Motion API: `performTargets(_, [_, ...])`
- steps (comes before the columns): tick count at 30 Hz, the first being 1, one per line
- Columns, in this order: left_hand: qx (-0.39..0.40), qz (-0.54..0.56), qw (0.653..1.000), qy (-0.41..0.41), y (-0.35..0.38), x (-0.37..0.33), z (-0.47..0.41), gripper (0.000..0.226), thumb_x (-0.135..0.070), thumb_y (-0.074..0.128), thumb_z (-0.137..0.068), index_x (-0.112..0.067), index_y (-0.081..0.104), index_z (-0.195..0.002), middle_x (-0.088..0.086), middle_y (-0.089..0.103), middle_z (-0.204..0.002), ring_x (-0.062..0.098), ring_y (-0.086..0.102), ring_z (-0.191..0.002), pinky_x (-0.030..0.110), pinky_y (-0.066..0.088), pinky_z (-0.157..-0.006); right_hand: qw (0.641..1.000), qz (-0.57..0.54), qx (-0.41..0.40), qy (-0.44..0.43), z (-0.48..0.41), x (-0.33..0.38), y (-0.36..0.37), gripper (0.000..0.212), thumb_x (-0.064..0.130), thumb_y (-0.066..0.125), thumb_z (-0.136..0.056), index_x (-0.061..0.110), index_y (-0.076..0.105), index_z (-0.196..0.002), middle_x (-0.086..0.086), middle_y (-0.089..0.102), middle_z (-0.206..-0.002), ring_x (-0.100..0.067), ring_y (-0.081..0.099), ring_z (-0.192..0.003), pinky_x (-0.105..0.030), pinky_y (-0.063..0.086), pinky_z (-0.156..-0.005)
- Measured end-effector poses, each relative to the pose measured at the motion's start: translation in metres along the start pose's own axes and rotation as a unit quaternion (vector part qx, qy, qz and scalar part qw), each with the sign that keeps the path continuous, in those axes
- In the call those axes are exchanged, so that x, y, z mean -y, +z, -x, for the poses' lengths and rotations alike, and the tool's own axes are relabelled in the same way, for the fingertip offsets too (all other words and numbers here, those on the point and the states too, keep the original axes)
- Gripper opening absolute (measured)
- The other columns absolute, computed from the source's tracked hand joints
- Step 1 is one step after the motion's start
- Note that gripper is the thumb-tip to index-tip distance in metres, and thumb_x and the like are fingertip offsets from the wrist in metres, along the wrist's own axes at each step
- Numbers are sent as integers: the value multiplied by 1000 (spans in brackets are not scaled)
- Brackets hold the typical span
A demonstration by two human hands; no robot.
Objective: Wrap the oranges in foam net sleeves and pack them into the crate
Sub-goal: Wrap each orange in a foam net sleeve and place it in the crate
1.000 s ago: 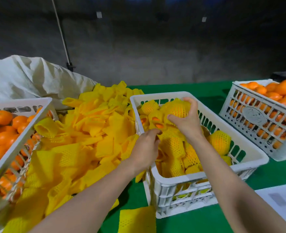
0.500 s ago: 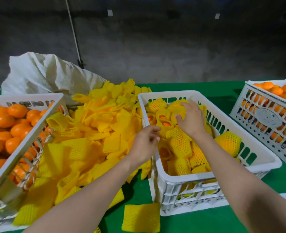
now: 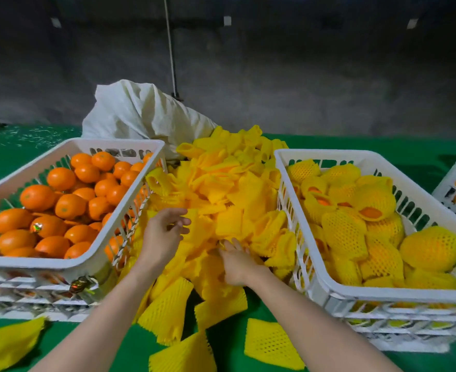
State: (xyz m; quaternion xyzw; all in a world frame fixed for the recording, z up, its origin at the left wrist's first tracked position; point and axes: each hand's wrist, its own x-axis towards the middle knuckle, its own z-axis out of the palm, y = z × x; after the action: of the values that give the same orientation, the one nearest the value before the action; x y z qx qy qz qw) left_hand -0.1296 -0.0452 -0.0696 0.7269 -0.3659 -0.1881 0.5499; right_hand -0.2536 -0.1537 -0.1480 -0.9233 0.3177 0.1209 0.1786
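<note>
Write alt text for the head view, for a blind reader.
A left hand and right hand reach into a pile of yellow foam net sleeves, between a white crate of bare oranges on the left and a second crate of wrapped oranges on the right.

The oranges (image 3: 37,197) are bright orange, in a white slotted crate (image 3: 114,143). The loose foam sleeves (image 3: 221,189) are yellow with a fine diamond mesh. The second crate (image 3: 329,154) is white too, its wrapped fruit (image 3: 430,248) yellow-netted with orange showing through. Green tabletop (image 3: 422,157); off-white sack (image 3: 141,114).
</note>
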Motion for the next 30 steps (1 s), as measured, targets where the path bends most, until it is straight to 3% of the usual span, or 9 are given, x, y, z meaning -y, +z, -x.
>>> performTargets(3, [17,-33,999,-22,-13,15,8,25,5,47,-95,-12,58,-109,4,64,-95,23,64,-90,39,51,-76,999,2,-53,-9,-10,-2,3,47,8,53,-88,16,43,-133,-8,28,-149,-26,14,-142,-50,5,-115])
performTargets(5, [49,-61,997,-23,-19,20,13,30,2,58,-91,-16,56,-116,3,64,-105,23,61,-102,38,51,-83,986,-57,-158,-20,-8,1,-10,34,23,60,-89,14,52,-121,-6,47,-132,-22,37,-128,-38,19,-110])
performTargets(8, [138,-46,989,-19,-22,19,15,60,-6,73,-82,-23,45,-132,-11,54,-118,8,51,-111,18,47,-82,921,-282,-255,-82,11,17,-45,28,25,71,-82,5,61,-100,-8,64,-100,-21,58,-94,-32,42,-80])
performTargets(11, [180,43,982,-19,-22,10,13,54,-5,74,-80,-37,49,-115,-30,60,-106,-14,57,-96,3,46,-68,866,-426,-221,-140,31,33,-68,23,20,71,-82,5,64,-97,-10,67,-96,-13,59,-88,-39,48,-78])
performTargets(16, [134,49,989,24,-33,0,4,42,-1,73,-79,-18,62,-116,0,70,-110,14,67,-98,35,56,-81,901,-294,-263,-182,41,49,-78,58,25,71,-83,37,43,-132,14,44,-136,-4,40,-125,-24,38,-100])
performTargets(19, [117,-53,991,41,-45,0,-2,56,-12,75,-79,-14,54,-130,-1,60,-125,17,57,-113,35,48,-92,895,-190,-358,-188,37,67,-80,35,22,77,-76,15,64,-108,-4,52,-126,-16,45,-119,-22,34,-97])
performTargets(22, [49,-117,991,34,-59,0,-4,60,-23,75,-79,-16,50,-133,2,56,-119,14,53,-101,28,45,-81,862,-132,-438,-218,28,88,-80,25,18,78,-69,4,59,-78,-8,59,-90,-14,48,-91,-21,34,-78])
performTargets(28, [57,40,997,38,-132,-6,-29,26,-36,64,-87,-19,63,-106,-8,63,-91,1,58,-79,17,49,-65,857,-308,-343,-232,3,127,-94,27,8,64,-85,23,43,-80,11,41,-74,-1,42,-68,-8,37,-67])
performTargets(30, [10,-27,999,33,-165,3,-51,18,-22,57,-95,-10,64,-107,1,66,-91,11,62,-79,26,51,-68,843,-389,-298,-219,-5,140,-99,28,5,62,-87,25,44,-80,8,44,-79,5,46,-74,-8,37,-67])
